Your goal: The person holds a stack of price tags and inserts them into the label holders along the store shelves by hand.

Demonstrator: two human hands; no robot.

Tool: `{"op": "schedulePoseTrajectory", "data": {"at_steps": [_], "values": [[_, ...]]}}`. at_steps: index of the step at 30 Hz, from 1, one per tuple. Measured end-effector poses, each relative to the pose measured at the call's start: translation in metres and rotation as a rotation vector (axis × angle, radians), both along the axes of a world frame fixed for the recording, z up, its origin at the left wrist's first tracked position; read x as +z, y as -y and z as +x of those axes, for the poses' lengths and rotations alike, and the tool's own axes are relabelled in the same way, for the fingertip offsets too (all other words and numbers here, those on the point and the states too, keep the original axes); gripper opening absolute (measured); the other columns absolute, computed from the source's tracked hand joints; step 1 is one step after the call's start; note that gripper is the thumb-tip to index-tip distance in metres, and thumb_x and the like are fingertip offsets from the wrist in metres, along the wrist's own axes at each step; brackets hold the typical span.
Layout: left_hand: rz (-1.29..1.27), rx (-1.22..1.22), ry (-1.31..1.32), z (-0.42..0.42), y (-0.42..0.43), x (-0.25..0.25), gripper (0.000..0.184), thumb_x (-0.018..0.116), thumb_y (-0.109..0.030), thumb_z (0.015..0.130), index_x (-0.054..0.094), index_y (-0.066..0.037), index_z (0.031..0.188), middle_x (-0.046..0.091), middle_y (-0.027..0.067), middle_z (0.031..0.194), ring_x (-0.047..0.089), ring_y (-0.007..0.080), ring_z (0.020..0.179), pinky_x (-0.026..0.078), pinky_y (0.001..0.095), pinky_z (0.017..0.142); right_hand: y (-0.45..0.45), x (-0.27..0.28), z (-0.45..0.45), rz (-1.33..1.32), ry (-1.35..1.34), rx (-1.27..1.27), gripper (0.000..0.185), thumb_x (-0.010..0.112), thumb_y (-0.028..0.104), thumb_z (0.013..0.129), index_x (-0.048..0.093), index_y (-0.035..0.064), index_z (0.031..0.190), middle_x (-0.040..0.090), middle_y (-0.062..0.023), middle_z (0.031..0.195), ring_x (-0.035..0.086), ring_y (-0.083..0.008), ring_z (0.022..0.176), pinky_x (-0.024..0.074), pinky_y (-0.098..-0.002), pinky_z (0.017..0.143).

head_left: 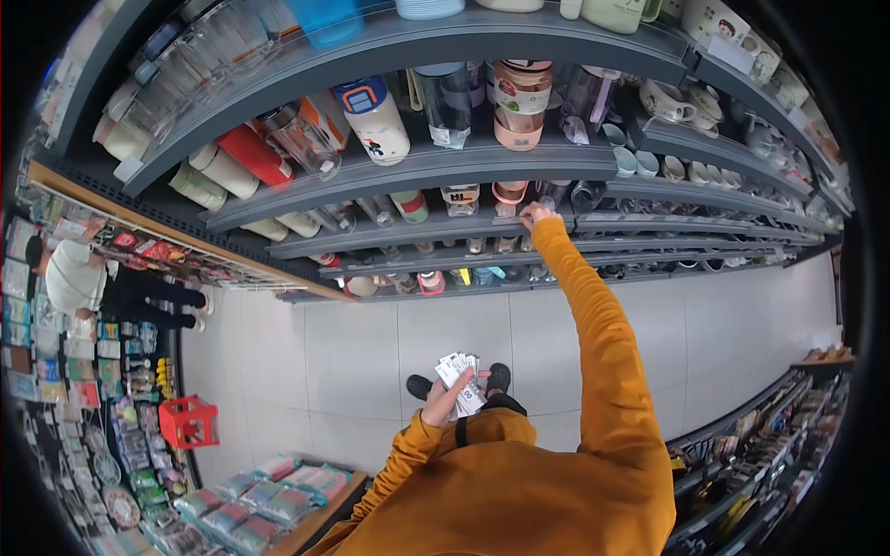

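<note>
Left hand [439, 404] grips several fanned labels [460, 378]; right hand [536, 215], grip unclear, is at one shelf edge [445, 230].

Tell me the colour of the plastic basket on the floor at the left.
The basket is red, as the head view shows.

bottles [375, 120] on shelves [445, 168] ahead | basket [188, 423] on floor [352, 343], left | packets [283, 501] on table [320, 521], left
</note>
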State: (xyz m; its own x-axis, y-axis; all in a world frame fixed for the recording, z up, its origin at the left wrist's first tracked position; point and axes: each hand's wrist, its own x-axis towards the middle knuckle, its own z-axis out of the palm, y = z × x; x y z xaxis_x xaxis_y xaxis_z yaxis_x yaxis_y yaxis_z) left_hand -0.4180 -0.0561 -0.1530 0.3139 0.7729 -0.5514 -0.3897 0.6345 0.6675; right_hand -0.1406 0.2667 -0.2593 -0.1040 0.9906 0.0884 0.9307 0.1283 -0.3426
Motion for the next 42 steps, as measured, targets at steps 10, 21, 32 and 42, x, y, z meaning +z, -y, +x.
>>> {"op": "schedulePoseTrajectory", "data": {"at_steps": [10,21,32,42], "values": [[-0.109,0.294,-0.019,0.032,0.006,0.017,0.029,0.055,-0.022,0.094,0.051,-0.001,0.114,0.063,0.0111,0.098,0.063,0.0185,0.076,0.054,0.0314,0.067,-0.005,0.018,0.018,0.248,-0.133,0.217,0.012,0.065,0.030,0.080,0.065,0.0211,0.088,0.064,0.0007,0.082,0.063,-0.0280,0.074,0.0499,-0.0402,0.061],[-0.048,0.398,-0.216,0.049,0.017,-0.008,0.034,0.062,-0.029,0.090,0.057,0.001,0.105,0.062,0.0075,0.088,0.059,0.0136,0.069,0.049,0.0267,0.058,0.297,0.088,-0.050,-0.752,-1.327,-0.011,0.028,0.077,0.018,0.077,0.054,0.0080,0.091,0.063,0.0017,0.069,0.051,-0.0042,0.050,0.0414,-0.0208,0.043],[0.186,0.113,-0.329,0.079,0.061,-0.022,0.034,0.066,-0.023,0.087,0.059,0.003,0.109,0.063,0.0049,0.097,0.057,0.0101,0.085,0.047,0.0248,0.071,0.393,0.111,-0.039,-0.678,-1.327,-0.157,0.035,0.077,0.021,0.077,0.053,0.0063,0.096,0.066,-0.0037,0.073,0.051,-0.0050,0.054,0.0409,-0.0205,0.048],[0.153,0.194,-0.213,0.071,0.109,-0.018,0.023,0.057,-0.021,0.093,0.058,-0.002,0.105,0.063,0.0053,0.090,0.061,0.0113,0.071,0.050,0.0257,0.060,0.415,0.115,-0.041,-0.480,-0.771,0.177,0.039,0.076,0.033,0.076,0.056,0.0082,0.098,0.063,0.0004,0.075,0.057,-0.0088,0.068,0.0458,-0.0227,0.061]]}}
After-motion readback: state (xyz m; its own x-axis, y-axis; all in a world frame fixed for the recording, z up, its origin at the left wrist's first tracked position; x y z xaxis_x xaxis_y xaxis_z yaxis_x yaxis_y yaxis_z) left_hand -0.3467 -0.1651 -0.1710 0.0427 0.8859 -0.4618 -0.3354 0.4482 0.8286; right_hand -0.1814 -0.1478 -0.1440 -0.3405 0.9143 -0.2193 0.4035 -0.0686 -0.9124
